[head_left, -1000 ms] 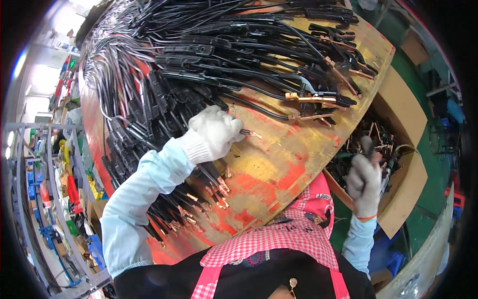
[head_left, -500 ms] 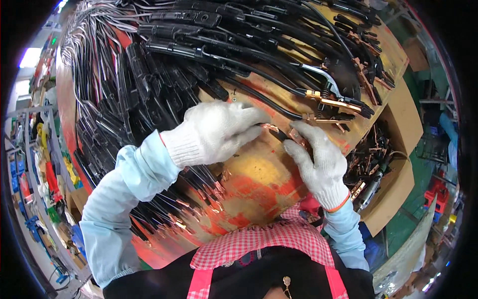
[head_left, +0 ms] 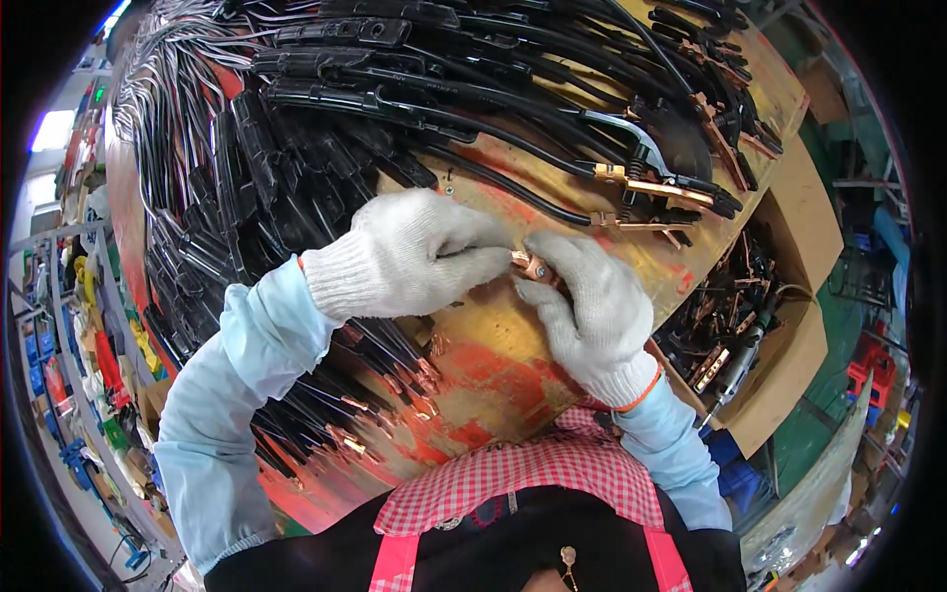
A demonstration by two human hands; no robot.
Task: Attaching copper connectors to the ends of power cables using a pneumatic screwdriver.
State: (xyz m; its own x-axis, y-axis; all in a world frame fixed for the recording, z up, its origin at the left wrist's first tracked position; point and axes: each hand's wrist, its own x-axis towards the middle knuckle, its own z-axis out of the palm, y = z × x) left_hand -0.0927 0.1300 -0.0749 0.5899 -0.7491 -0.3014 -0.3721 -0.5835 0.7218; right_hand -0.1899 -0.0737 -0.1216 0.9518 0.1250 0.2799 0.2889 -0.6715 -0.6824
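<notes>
Gloved in white, my left hand [head_left: 412, 255] is closed in a pinch on a bare copper cable end [head_left: 518, 259] that pokes out past its fingertips. The rest of that cable is hidden by the glove. My right hand [head_left: 595, 311], also gloved, grips a small copper fitting [head_left: 539, 269] with a screw in it, mostly covered by the fingers. The copper end and the fitting meet between the two hands, above the worn, red-stained tabletop [head_left: 493, 370]. Whether the end sits inside the fitting, I cannot tell.
Many black-handled copper-jawed clamps [head_left: 651, 187] lie across the far side of the table. Black cables with bare copper ends [head_left: 345, 414] lie at the near left, and grey leads [head_left: 173, 109] fan out at far left. An open cardboard box [head_left: 794, 365] holds copper parts and a power tool [head_left: 742, 360].
My right hand has moved left, bringing the copper fitting up against the copper end at my left fingertips. My left hand has shifted slightly left.
</notes>
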